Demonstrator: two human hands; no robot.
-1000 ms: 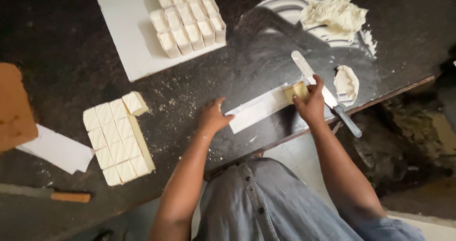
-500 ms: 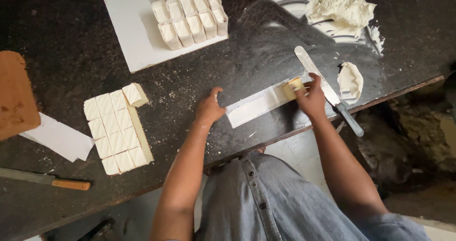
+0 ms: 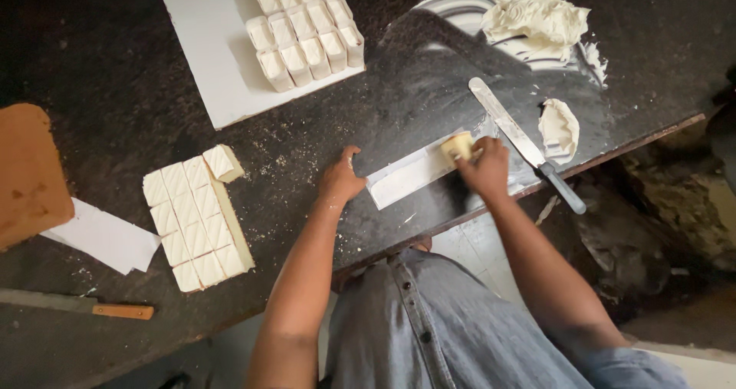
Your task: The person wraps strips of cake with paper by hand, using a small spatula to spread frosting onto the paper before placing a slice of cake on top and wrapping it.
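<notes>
My left hand (image 3: 341, 180) rests on the dark counter, fingertips pressing the left end of a long white strip (image 3: 410, 174). My right hand (image 3: 485, 167) grips a small pale yellow cake piece (image 3: 458, 146) standing on the strip's right end. A palette knife (image 3: 521, 140) with a dark handle lies just right of that hand, untouched.
A white board (image 3: 207, 44) at the back carries several wrapped white pieces (image 3: 307, 25). A cut iced slab (image 3: 198, 216) sits at left, beside a brown cake (image 3: 27, 170), white paper (image 3: 103, 237) and a wooden-handled knife (image 3: 80, 305). Cream lumps (image 3: 537, 17) (image 3: 559, 127) lie at right. Counter edge runs near my body.
My left hand has slid a little along the counter to the strip's left end. My right hand stays on the cake piece at the other end. The view has shifted slightly.
</notes>
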